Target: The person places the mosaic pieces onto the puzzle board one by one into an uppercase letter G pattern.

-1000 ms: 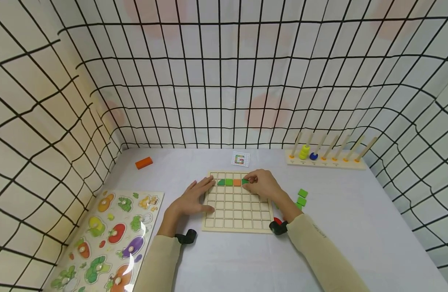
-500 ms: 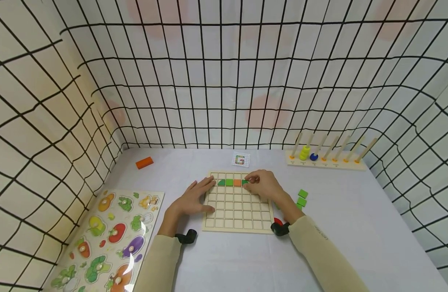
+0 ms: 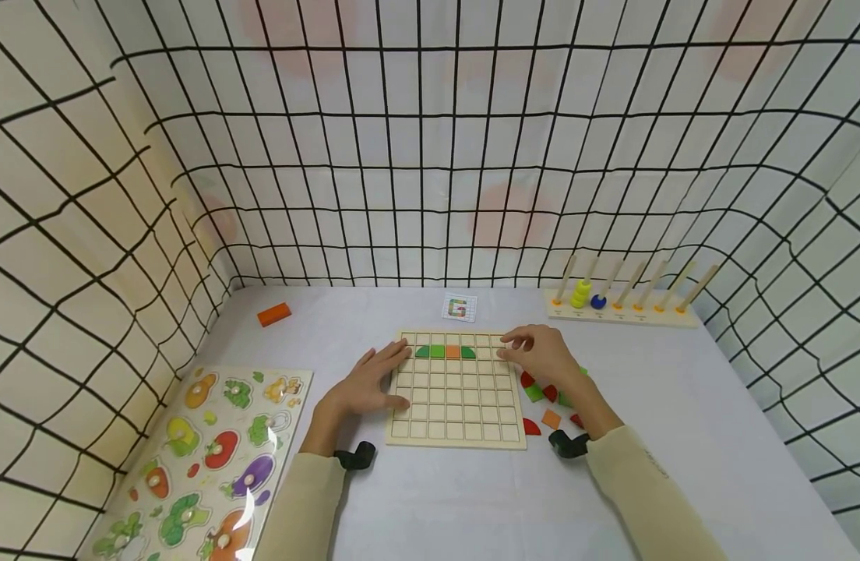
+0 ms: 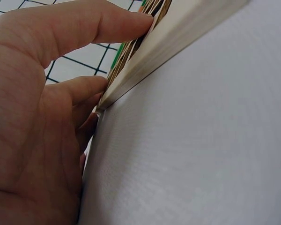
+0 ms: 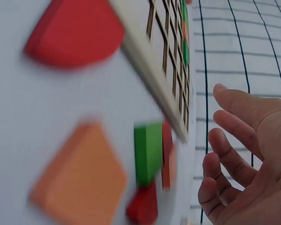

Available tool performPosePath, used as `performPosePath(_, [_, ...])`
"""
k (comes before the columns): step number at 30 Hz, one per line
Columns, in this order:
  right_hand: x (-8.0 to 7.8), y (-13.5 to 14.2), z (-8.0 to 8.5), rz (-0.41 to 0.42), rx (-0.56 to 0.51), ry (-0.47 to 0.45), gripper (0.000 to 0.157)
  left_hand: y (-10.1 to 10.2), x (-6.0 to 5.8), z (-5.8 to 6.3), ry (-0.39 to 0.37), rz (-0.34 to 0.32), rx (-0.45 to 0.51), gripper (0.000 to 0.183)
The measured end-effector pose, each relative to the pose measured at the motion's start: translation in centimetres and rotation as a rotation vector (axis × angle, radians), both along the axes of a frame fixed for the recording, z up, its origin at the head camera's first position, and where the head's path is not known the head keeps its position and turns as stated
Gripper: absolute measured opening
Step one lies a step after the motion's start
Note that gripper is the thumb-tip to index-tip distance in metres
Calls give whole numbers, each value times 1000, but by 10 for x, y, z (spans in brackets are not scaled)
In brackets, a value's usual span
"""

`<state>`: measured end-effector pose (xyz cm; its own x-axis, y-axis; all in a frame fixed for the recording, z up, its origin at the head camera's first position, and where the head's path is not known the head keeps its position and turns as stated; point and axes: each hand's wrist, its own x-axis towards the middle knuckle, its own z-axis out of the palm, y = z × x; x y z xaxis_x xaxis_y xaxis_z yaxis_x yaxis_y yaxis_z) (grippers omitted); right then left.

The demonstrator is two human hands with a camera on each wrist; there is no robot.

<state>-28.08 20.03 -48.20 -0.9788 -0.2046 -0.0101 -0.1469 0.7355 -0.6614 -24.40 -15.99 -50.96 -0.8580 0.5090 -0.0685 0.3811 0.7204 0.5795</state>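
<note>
A wooden grid board [image 3: 458,407] lies on the white table. One row near its far edge holds a dark green rounded tile [image 3: 422,352], a green square tile [image 3: 438,351], an orange square tile [image 3: 453,352] and another dark green rounded tile [image 3: 468,352]. My left hand [image 3: 363,387] rests spread on the board's left edge; in the left wrist view its thumb [image 4: 126,26] touches the grid side. My right hand [image 3: 542,354] hovers by the far right corner of the board. Its loosely bent fingers [image 5: 234,154] hold nothing in the right wrist view.
Right of the board lie several loose tiles, among them a red rounded tile [image 3: 531,427] and an orange square [image 3: 551,419]. A pattern card [image 3: 460,308] sits behind the board. Around stand a peg counter [image 3: 654,318], an orange block [image 3: 273,314] and a vegetable puzzle [image 3: 216,405].
My right hand has let go of the second dark green tile, which stays in the row, and has moved right, uncovering the loose tiles. The left hand stays put.
</note>
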Motion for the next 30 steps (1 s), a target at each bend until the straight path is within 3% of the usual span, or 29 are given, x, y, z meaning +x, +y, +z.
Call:
performPosePath(12, [15,52,-4,-67,87,55,37,0,-2,-3,1,1,-14,99])
performPosePath(19, [22,81,-12,-123,108,25,39,1,-1,-1,0,3,2,99])
performPosePath(30, [33,118,-19,-121,109,46,37,1,0,-1,14,2,-6,99])
